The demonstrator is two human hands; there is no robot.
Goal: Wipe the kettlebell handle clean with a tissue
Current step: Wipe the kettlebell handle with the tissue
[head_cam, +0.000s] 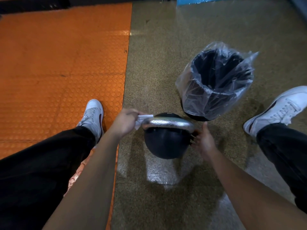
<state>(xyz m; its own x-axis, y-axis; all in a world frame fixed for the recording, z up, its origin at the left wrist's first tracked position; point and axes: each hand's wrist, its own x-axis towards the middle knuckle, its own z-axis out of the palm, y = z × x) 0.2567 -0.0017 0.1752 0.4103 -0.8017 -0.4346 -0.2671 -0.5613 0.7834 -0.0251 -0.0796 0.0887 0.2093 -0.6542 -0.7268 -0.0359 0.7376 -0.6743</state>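
Bin (216, 83) behind kettlebell (164, 143), perhaps touching.

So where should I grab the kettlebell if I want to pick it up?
Grab the kettlebell by its silver handle, reaching down from above. The handle arches over the round ball, leaving a gap for fingers. It looks wet with droplets, so it may be slippery.

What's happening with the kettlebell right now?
A person is crouched over a black kettlebell on the speckled floor. The left hand pinches a white tissue against the left end of the silver handle, which shows water droplets. The right hand, fingers straight, steadies the kettlebell's right side. A plastic-lined bin stands just beyond.
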